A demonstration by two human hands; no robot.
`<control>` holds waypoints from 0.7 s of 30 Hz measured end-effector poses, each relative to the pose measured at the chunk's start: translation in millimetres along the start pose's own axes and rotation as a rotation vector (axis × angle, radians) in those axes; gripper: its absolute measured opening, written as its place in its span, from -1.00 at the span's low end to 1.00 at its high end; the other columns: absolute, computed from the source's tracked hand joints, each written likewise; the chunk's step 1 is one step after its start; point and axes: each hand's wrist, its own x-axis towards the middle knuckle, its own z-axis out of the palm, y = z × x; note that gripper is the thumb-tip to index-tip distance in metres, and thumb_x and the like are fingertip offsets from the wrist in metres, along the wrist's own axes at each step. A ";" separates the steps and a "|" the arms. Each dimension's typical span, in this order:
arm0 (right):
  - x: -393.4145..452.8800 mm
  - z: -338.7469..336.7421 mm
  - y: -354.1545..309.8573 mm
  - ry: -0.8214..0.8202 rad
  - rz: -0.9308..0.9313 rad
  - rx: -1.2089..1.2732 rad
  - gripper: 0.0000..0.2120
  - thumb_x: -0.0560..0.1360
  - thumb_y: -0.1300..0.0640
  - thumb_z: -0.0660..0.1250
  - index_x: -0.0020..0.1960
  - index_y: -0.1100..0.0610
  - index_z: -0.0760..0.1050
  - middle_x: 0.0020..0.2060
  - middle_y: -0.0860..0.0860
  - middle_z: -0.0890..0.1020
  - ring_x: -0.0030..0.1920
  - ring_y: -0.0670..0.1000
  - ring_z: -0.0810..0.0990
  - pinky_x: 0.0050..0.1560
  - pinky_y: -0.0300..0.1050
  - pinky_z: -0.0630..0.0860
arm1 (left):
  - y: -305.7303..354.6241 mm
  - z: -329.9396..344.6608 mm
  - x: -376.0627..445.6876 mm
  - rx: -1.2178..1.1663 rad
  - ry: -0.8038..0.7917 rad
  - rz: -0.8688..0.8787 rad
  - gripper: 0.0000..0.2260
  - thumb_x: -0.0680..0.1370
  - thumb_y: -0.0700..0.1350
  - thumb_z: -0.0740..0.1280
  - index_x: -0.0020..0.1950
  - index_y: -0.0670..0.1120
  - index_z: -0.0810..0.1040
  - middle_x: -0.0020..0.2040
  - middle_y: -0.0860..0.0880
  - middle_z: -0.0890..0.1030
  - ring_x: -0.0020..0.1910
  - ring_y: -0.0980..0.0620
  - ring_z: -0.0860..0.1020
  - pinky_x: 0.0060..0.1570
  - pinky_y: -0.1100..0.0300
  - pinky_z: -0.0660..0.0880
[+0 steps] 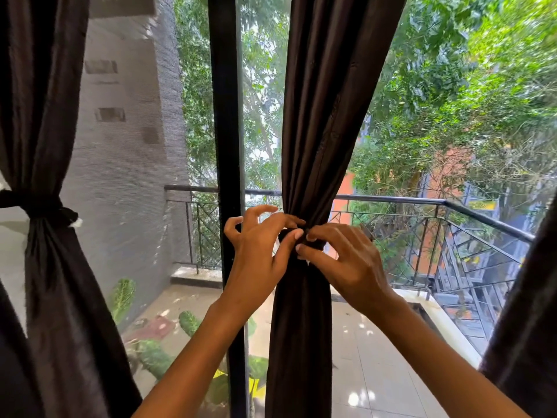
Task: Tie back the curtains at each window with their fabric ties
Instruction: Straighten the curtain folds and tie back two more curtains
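Before balcony glass, both hands' [259,245] [346,257] grip pinches the tie [313,240] around the middle curtain [319,116].

One view only is given, taken from the head and aimed forward and slightly down through the glass toward the balcony railing [391,200]. The gathered middle curtain [316,116] is seen at arm's reach, dead centre. Wide-angle bending is noticed at the edges, where the left curtain [45,146] is caught close by.
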 end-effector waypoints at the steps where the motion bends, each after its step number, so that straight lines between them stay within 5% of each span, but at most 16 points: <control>1: 0.3 1.0 -0.2 0.012 -0.022 -0.004 -0.84 0.50 0.18 0.40 0.04 0.20 0.51 -0.07 0.11 0.62 0.01 0.07 0.50 0.04 -0.13 0.38 | -0.1 -0.7 1.0 0.016 -0.002 0.006 -0.90 0.56 -0.05 0.27 0.01 0.05 0.56 -0.05 0.31 0.47 0.20 0.16 0.37 0.15 0.06 0.12; 6: 2.1 -3.3 -9.0 0.077 -0.059 0.020 -0.92 0.46 0.24 0.45 -0.16 0.27 0.66 -0.16 0.12 0.67 -0.06 0.08 0.54 0.01 -0.10 0.40 | 1.9 -4.4 8.0 0.194 0.054 -0.046 -0.88 0.54 -0.01 0.28 -0.12 -0.04 0.53 -0.08 0.01 0.50 -0.01 -0.02 0.43 -0.01 0.15 0.10; 21: -1.6 -22.1 -27.0 0.171 0.384 0.408 -0.94 0.41 0.19 0.46 -0.18 0.19 0.68 -0.17 -0.01 0.66 -0.10 -0.06 0.64 -0.05 -0.11 0.54 | -4.6 -10.7 11.4 0.195 0.149 -0.102 -0.84 0.54 0.00 0.30 -0.19 -0.04 0.47 -0.16 0.05 0.49 -0.09 0.01 0.39 -0.07 0.18 0.07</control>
